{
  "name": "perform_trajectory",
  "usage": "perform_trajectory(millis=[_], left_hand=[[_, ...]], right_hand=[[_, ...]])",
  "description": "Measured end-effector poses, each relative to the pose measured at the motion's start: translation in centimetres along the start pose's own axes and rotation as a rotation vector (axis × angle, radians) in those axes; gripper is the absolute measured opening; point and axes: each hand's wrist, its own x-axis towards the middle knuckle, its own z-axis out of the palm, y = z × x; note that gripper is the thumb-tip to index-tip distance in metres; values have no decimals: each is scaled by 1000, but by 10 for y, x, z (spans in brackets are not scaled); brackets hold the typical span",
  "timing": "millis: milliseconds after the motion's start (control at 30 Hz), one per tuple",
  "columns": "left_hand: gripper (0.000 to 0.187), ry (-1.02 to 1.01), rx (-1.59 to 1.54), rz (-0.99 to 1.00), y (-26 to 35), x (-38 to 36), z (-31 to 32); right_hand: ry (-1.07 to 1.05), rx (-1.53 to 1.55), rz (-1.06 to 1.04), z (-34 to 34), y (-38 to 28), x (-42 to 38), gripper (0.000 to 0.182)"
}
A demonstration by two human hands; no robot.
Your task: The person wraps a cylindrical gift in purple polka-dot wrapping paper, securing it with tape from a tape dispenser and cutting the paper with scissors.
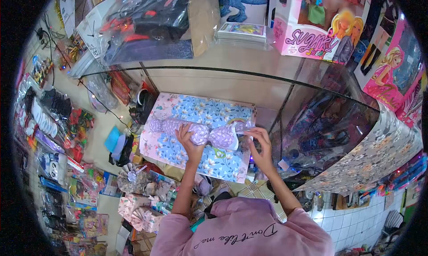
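Observation:
A long bundle in lavender patterned wrapping paper (166, 125) lies across a blue and pink floral-covered surface (187, 108). It narrows at a gathered neck and flares into a fan-like end (224, 137) with a white edge. My left hand (191, 141) wraps around the bundle's body, left of the neck. My right hand (262, 144) is at the flared end, thumb and fingers pinched at its edge; the exact bit of paper between them is hard to make out. Green handles, looking like scissors (219, 152), lie just below the neck. A beige curved strip (236, 120) sits above the flared end.
A glass counter edge (214, 70) runs beyond the work surface, bearing a plastic-bagged toy car (156, 24), a card stack (242, 30) and a doll box (321, 22). Wrapped pink gifts (140, 211) stand lower left. Floral paper (370, 153) hangs at right.

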Motion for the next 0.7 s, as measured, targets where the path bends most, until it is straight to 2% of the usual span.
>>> perform_trajectory(millis=[100, 133, 233, 333, 400, 533, 633, 700], left_hand=[[59, 81, -73, -19, -4, 3, -4], [60, 104, -105, -37, -4, 5, -6], [59, 171, -195, -83, -5, 7, -7], [60, 197, -241, -83, -7, 7, -8], [62, 182, -228, -70, -5, 8, -7], [72, 1, -2, -73, 3, 8, 1], [71, -171, 73, -113, 17, 12, 12], [74, -314, 115, -152, 28, 19, 21]], right_hand=[[19, -100, 37, 4, 27, 3, 41], [-34, -165, 33, 4, 33, 5, 49], [-51, -432, -27, 13, 36, 12, 54], [-74, -399, 9, 25, 62, 11, 48], [-116, -270, 86, 28, 75, 9, 39], [-39, -107, 168, 17, 79, 6, 24], [175, -166, 152, 0, 72, 8, 22], [251, -79, 220, -6, 105, 0, 17]])
